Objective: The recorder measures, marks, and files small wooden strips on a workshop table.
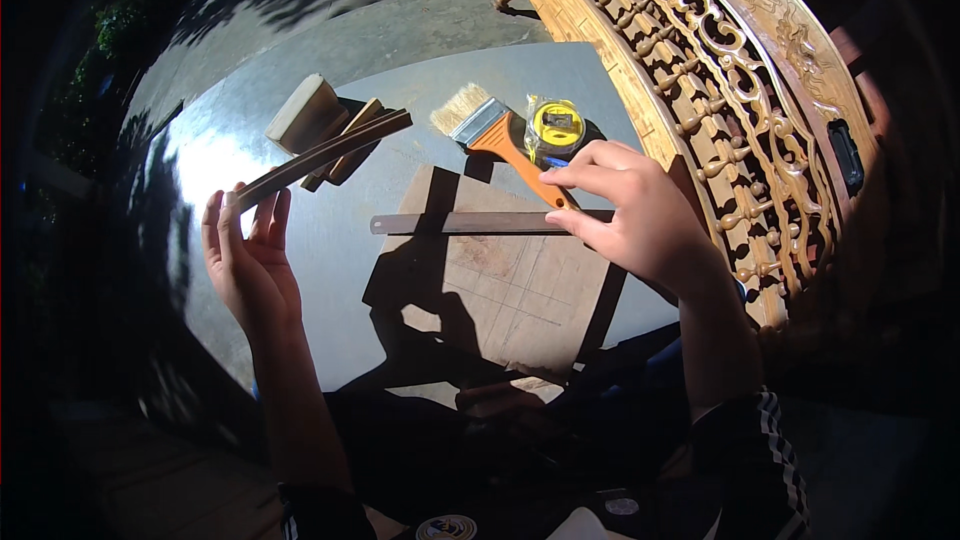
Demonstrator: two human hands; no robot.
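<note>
My left hand (255, 260) is closed on one end of a dark wooden strip (330, 155), raised with its far end pointing up to the right. Over the orange handle of a paintbrush (500, 145) hovers my right hand (640, 210). Its thumb and index finger are apart near the handle's end, and whether they touch it cannot be told. The brush rests on the grey tabletop, pale bristles to the left. Beneath the right hand, a flat metal strip like a ruler (470, 224) lies across a brown board (520, 290) marked with thin lines.
A yellow tape measure (558, 125) in clear wrapping sits right of the brush. Short wooden pieces (350, 145) and a pale-topped block (308, 112) lie behind the held strip. Carved wooden furniture (700, 70) stands along the table's right side, with a small black object (846, 155) on it.
</note>
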